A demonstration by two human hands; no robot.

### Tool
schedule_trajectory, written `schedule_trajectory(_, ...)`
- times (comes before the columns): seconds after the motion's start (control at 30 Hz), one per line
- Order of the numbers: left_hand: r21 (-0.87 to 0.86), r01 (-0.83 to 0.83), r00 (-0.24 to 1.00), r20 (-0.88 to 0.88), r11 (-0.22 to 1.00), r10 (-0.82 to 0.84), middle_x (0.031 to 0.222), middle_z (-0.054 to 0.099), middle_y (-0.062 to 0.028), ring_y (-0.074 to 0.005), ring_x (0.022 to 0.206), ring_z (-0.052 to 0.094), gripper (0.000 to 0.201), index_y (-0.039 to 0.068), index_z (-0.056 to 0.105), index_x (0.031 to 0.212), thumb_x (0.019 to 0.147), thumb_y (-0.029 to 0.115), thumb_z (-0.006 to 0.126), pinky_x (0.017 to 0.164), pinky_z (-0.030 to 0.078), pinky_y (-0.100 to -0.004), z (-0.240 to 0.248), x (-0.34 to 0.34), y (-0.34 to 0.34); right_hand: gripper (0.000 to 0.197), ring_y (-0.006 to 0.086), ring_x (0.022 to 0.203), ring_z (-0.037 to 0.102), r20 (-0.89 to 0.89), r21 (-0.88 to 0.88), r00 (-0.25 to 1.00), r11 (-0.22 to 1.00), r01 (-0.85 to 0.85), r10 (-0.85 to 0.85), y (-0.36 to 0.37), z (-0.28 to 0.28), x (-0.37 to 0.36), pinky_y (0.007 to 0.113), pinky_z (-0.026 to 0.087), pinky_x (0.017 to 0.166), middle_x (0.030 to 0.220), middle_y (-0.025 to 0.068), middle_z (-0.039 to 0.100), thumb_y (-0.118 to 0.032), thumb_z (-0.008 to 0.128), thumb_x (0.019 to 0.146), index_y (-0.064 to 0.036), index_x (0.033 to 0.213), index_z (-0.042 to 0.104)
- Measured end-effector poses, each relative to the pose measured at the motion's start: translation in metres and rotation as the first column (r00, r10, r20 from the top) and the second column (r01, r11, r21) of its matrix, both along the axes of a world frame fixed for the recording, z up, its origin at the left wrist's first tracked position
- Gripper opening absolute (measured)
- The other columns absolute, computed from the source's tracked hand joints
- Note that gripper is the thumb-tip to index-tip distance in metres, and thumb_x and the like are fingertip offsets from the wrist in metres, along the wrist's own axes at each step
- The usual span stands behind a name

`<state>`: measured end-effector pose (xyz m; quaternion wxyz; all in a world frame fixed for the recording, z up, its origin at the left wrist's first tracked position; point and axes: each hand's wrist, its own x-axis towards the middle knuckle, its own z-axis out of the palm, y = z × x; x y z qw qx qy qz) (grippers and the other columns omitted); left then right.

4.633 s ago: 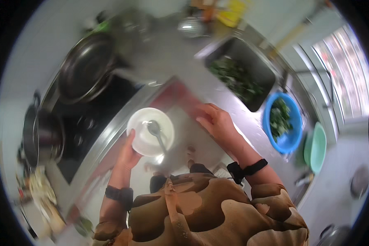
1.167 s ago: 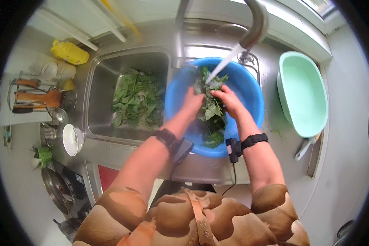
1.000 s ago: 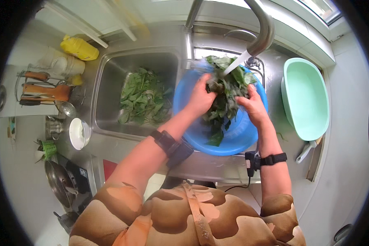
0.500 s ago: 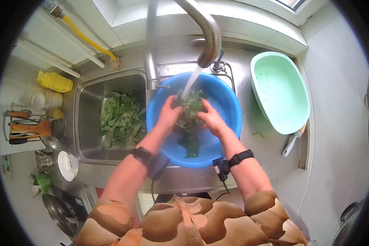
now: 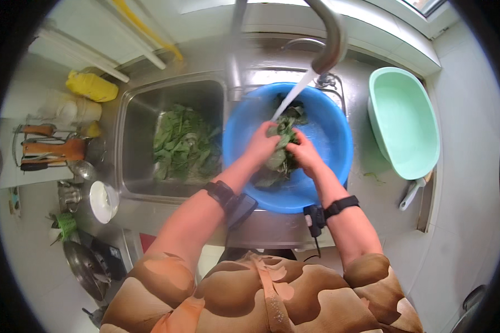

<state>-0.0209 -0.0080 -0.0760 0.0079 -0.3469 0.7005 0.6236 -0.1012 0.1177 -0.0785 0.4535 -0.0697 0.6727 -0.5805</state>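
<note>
Both hands are inside a blue basin, gripping a bunch of leafy greens between them. My left hand closes on the bunch from the left, its fingers at the stems and leaves. From the other side my right hand pinches the same greens. Water streams from the curved metal faucet and lands by my left fingers. More dark leaves lie in the basin, behind and below the hands. Some fingertips are hidden in the foliage.
Left of the basin, a steel sink holds a heap of greens. A mint-green tub stands at the right, with a white-handled knife beside it. A white bowl, a yellow bottle and a utensil rack are at the left.
My hands have drawn closer together around the greens, which are now bunched more tightly. The whole view has shifted, so the sink and basin appear further right.
</note>
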Motion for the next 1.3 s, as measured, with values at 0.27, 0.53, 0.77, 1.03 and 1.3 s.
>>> schedule_trajectory(0.27,-0.294,-0.042,0.998,-0.051,0.955,0.028,0.129,0.038,-0.0130,-0.0238,0.117,0.039,0.058,0.008,0.035,0.128,0.075,0.014,0.058,0.095,0.033,-0.0307,0.017,0.015,-0.031,0.056,0.0244,0.106,0.052,-0.632,0.334,0.714,0.937,-0.101,0.302,0.009,0.008,-0.076,0.031,0.040,0.089,0.116,0.0180,0.053,-0.015,0.057,0.071,-0.0044,0.125,0.043)
schedule_trajectory(0.53,0.301,-0.203,0.960,-0.124,0.932,0.249,0.111,0.048,-0.0087,-0.0175,0.098,0.049,0.044,0.003,0.036,0.122,0.082,0.016,0.050,0.085,0.039,-0.0279,-0.022,-0.001,-0.025,0.042,0.0223,0.091,0.055,-0.112,0.090,0.970,0.975,-0.205,0.215,-0.035,0.000,-0.023,0.031,0.043,0.079,0.102,0.0104,0.057,-0.019,0.061,0.071,-0.0020,0.108,0.052)
schedule_trajectory(0.77,0.061,-0.072,0.933,-0.348,0.996,0.089,0.102,0.052,-0.0032,-0.0127,0.092,0.048,0.031,0.005,0.049,0.101,0.072,-0.005,0.043,0.082,0.039,-0.0244,0.031,0.021,-0.026,0.036,0.0158,0.080,0.056,0.028,-0.127,0.987,0.979,0.162,-0.160,0.042,0.060,-0.037,0.027,0.046,0.071,0.087,0.0061,0.059,-0.006,0.055,0.073,-0.0040,0.109,0.050)
schedule_trajectory(1.03,-0.297,0.136,0.921,-0.313,0.945,-0.231,0.136,0.030,-0.0183,-0.0303,0.126,0.030,0.056,0.009,0.042,0.121,0.065,-0.002,0.046,0.102,0.026,-0.0333,0.040,0.028,-0.015,0.047,0.0144,0.072,0.054,-0.169,0.061,0.986,0.998,0.024,-0.013,0.036,0.085,-0.041,0.027,0.047,0.056,0.095,0.0068,0.055,-0.003,0.047,0.071,-0.0086,0.118,0.047)
schedule_trajectory(1.3,-0.408,0.486,0.863,0.085,0.773,-0.498,0.126,0.045,-0.0152,-0.0369,0.118,0.039,0.064,0.018,0.032,0.134,0.076,0.026,0.059,0.096,0.033,-0.0447,0.057,0.045,-0.009,0.049,0.0294,0.081,0.060,-0.829,0.452,0.374,0.892,0.013,0.415,0.029,0.105,-0.015,0.033,0.048,0.071,0.105,0.0166,0.058,-0.016,0.065,0.068,-0.0076,0.115,0.054)
